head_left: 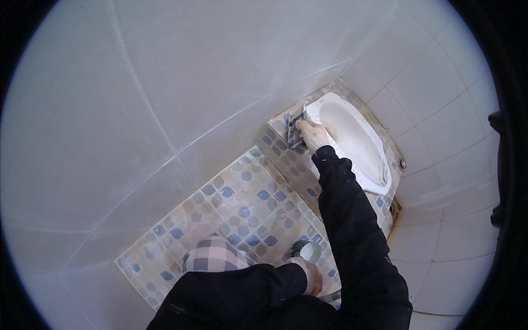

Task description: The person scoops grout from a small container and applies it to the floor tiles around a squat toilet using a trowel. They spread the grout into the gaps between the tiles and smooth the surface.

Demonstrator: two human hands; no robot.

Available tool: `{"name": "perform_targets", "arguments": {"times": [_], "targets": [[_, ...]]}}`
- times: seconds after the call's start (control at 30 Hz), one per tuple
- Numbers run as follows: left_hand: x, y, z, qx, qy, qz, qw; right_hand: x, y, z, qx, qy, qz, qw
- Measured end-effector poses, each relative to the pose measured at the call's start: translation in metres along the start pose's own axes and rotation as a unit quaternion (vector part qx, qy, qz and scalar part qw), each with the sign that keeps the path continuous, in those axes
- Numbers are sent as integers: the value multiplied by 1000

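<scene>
My right hand (313, 135), in a pale glove, reaches out to the near-left rim of a white squat toilet (357, 146). Its fingers are closed on a flat, dark grey-and-white tool (296, 125), held against the tiled step beside the rim; its exact kind is unclear. Low in the view and close to my body, my left hand (309, 276) wears a light glove and grips a small green pot (300, 248). A pale grey-white surface shows inside that pot. The fingers of my left hand are partly hidden by its black sleeve.
The toilet is set in a raised step (294, 165) with patterned tiles. Lower patterned floor (242, 192) lies to the left. Pale tiled walls (137, 110) close in on the left and right. Checked cloth (217, 256) shows beside my left sleeve. A small round fitting (402, 164) sits by the right wall.
</scene>
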State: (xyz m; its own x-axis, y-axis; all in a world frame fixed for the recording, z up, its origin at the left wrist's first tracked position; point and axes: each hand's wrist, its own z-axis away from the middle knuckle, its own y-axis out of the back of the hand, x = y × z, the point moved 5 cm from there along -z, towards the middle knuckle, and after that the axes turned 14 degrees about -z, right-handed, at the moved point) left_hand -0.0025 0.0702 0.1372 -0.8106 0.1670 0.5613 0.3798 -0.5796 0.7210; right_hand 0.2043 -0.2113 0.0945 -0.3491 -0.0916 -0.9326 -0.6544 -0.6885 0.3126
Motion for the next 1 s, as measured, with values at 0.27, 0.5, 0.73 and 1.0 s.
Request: {"name": "perform_targets", "arguments": {"times": [0.27,0.5,0.73,1.0], "targets": [[-9,-5,-5,-108,-59,-25,992,-33,-117,44,199,162,185,949],[-6,0,0,-164,-78,-31,983,-11,-34,47,51,31,-70,996],[-31,1,5,-53,17,-23,998,-59,4,-31,104,71,77,989],[-23,-10,-4,-145,-38,10,989,-1,-95,76,-22,-3,27,999]]}}
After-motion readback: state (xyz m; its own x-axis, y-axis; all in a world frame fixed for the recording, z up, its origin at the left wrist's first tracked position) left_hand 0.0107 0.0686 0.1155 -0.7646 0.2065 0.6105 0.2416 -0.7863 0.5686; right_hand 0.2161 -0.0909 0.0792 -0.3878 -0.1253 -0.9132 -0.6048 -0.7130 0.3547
